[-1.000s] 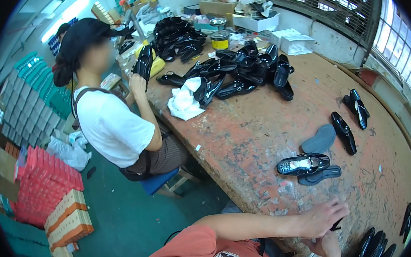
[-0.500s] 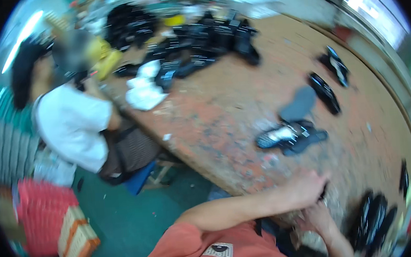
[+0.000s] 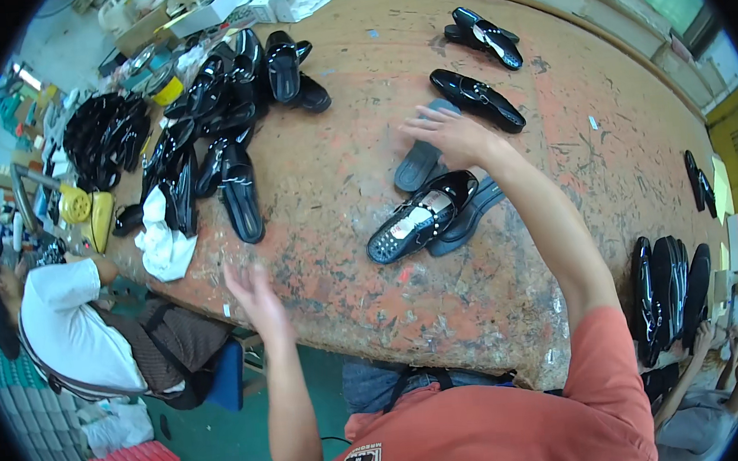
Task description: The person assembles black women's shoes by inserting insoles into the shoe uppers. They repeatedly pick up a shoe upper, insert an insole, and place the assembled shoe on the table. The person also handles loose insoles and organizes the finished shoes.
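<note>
1. Right hand [image 3: 455, 135], seen in the head view, has its fingers spread wide and blurred, with nothing visible in its grip. It crosses the upper end of a grey sole [image 3: 416, 168]; from where I stand I can't tell whether they touch.
2. That sole lies well in from the table's [image 3: 338, 272] near edge. Just nearer that edge is a studded shoe [image 3: 420, 219], partly covering a second sole [image 3: 465, 233].
3. What could go wrong, I'd say: a hasty grab at the sole might catch the shoe, since the two lie so close, and slide it askew over the second sole.
4. Reaching too far could nudge the plain shoe [image 3: 477, 99] beyond, toward the far edge. If the right elbow swung out, it might knock the row of shoes [image 3: 671, 298] near the right end.
5. As for pose, the right arm comes up from the near edge and angles leftward, wrist nearly level, fingers pointing left.
6. Left hand [image 3: 259, 304] is raised by the near edge, forearm almost upright, fingers apart and blurred, seemingly empty. Nearest to it is bare tabletop; a white cloth [image 3: 162, 242] lies farther left.
</note>
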Demonstrator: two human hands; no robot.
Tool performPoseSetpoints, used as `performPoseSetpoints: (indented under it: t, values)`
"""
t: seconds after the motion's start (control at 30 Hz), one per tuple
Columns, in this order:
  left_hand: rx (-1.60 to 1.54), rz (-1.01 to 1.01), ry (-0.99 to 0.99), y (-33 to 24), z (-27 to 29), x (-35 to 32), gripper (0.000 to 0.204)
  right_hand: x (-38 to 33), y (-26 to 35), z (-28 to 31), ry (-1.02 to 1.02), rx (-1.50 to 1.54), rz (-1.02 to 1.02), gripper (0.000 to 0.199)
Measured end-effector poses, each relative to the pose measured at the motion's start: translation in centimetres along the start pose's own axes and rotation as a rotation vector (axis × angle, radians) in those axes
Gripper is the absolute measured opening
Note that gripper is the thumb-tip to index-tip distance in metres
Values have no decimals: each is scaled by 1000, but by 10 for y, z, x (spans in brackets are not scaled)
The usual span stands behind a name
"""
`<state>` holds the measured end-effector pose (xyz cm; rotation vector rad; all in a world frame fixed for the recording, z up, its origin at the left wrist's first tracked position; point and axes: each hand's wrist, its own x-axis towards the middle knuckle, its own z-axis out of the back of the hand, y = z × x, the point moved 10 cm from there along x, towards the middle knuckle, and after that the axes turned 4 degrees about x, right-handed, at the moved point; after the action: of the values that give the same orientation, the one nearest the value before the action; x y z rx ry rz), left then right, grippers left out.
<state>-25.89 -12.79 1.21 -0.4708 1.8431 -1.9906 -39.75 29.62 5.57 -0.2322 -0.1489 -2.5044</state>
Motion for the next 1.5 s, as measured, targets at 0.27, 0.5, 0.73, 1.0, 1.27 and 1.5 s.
performPoseSetpoints:
  t: [0.27, 0.5, 0.73, 1.0, 1.27, 1.5]
  values:
    - [764, -781, 673, -59, -185, -116, 104, 31, 30, 17, 294, -170, 203, 24]
    - [562, -568, 802, -46, -142, -86, 90, -86, 36, 157, -450, -110, -40, 20]
    - [622, -674, 493, -67, -103, -101, 107, -174, 145, 168, -695, -152, -279, 39]
    - [-770, 263, 927, -29, -171, -193, 65, -160, 234, 121, -671, 724, -237, 40]
    - [-486, 235, 946, -43, -137, -209, 56, -155, 224, 80, -355, 1092, -458, 67]
    - [-198, 6, 846, -53, -116, -190, 36, -159, 224, 48, -343, 1340, -643, 45]
